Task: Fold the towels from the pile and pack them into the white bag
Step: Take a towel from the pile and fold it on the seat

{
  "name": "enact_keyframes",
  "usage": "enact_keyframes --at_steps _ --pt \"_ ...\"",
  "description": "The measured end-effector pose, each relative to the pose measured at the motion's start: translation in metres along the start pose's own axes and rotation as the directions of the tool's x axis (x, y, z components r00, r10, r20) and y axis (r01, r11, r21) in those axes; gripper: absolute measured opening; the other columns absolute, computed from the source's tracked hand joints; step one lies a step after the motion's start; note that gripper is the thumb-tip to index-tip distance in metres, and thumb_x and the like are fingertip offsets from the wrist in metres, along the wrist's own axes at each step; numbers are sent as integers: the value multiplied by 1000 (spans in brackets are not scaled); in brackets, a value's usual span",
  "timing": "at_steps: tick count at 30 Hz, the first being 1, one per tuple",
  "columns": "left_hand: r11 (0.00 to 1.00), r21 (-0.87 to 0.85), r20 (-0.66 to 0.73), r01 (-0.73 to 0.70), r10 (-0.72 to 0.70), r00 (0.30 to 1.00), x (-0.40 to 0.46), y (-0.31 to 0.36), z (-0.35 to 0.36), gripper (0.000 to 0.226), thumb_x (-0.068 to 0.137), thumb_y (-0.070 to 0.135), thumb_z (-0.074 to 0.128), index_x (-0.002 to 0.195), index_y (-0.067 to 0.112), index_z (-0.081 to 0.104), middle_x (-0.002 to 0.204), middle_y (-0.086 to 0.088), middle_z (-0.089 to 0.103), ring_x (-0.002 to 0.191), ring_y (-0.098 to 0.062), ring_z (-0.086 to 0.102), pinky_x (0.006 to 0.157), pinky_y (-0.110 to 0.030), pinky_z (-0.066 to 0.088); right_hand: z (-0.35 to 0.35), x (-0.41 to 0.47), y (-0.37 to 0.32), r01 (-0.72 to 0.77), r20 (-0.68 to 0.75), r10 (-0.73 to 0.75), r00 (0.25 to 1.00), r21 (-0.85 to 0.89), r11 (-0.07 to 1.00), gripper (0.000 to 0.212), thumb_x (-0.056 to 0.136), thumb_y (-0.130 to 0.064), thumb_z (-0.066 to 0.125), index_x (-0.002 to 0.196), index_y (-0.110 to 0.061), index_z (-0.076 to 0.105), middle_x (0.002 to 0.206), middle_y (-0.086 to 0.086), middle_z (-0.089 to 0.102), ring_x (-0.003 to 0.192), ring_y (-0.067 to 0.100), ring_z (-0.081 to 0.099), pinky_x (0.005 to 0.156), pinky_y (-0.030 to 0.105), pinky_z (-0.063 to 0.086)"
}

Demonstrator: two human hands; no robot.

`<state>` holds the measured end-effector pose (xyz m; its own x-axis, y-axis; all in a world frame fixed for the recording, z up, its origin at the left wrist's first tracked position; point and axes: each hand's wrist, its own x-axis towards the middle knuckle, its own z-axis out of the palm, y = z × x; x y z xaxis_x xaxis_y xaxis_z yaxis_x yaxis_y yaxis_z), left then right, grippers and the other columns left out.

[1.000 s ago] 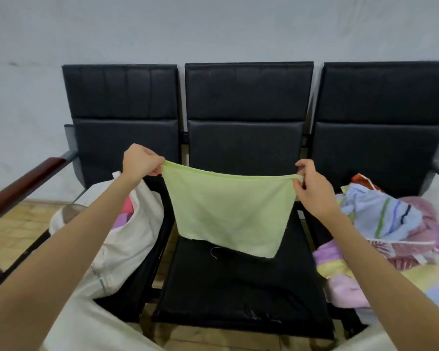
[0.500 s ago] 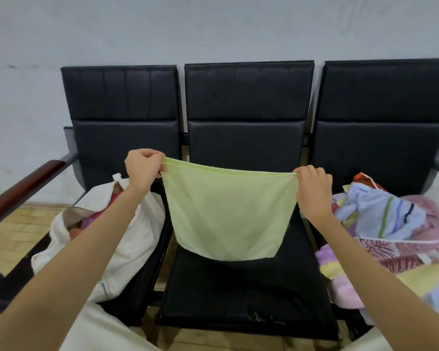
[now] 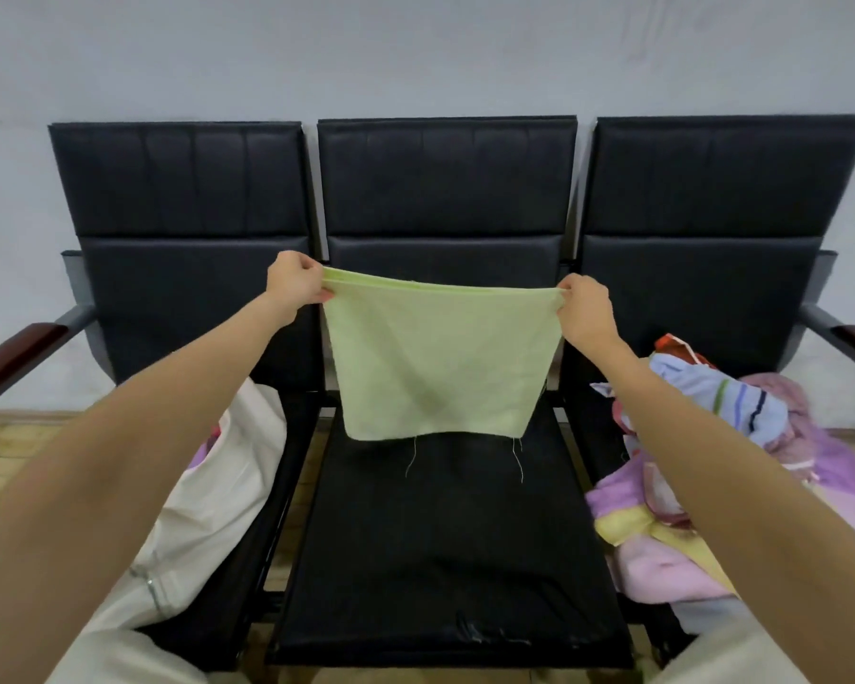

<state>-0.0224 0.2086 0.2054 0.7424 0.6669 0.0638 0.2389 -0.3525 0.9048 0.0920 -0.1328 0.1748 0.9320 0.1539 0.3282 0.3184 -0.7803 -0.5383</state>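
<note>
A light green towel (image 3: 438, 367) hangs in the air over the middle seat, stretched flat between both hands. My left hand (image 3: 293, 282) pinches its top left corner and my right hand (image 3: 583, 308) pinches its top right corner. Loose threads dangle from its bottom edge, clear of the seat. The white bag (image 3: 203, 506) slumps on the left seat, partly hidden by my left forearm, with pink and purple cloth showing inside. The pile of towels (image 3: 741, 436), striped blue, pink, purple and yellow, lies on the right seat.
Three joined black padded chairs (image 3: 445, 550) stand against a pale wall. Wooden armrests (image 3: 11, 357) close both ends of the row. The floor below is tan wood blocks.
Both hands have raised the green towel and pulled its top edge taut. The bottom edge has lifted off the seat and now hangs level.
</note>
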Motion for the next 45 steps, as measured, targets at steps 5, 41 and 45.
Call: enact_keyframes --at_steps 5,41,45 --pt "996 -64 -68 -61 57 996 -7 -7 15 23 98 9 45 107 -2 63 100 -12 63 83 -19 66 83 -33 57 -4 -4 6 60 -77 -59 995 1 998 18 92 -2 45 104 -2 59 112 18 55 98 36 55 84 44 46" --pt "759 387 621 -524 206 756 -269 -269 141 31 86 14 62 116 5 61 139 -12 47 132 -26 41 110 -35 33 132 -270 140 -611 592 343 729 337 716 32 96 1 35 84 -4 64 89 13 65 85 18 62 72 28 57" --pt "756 241 733 -609 270 625 -276 -250 192 47 89 19 65 132 6 53 139 -10 50 130 -23 43 110 -32 33 129 -270 139 -656 612 361 703 363 661 33 98 -2 29 91 -2 61 88 13 66 82 20 63 72 31 56"
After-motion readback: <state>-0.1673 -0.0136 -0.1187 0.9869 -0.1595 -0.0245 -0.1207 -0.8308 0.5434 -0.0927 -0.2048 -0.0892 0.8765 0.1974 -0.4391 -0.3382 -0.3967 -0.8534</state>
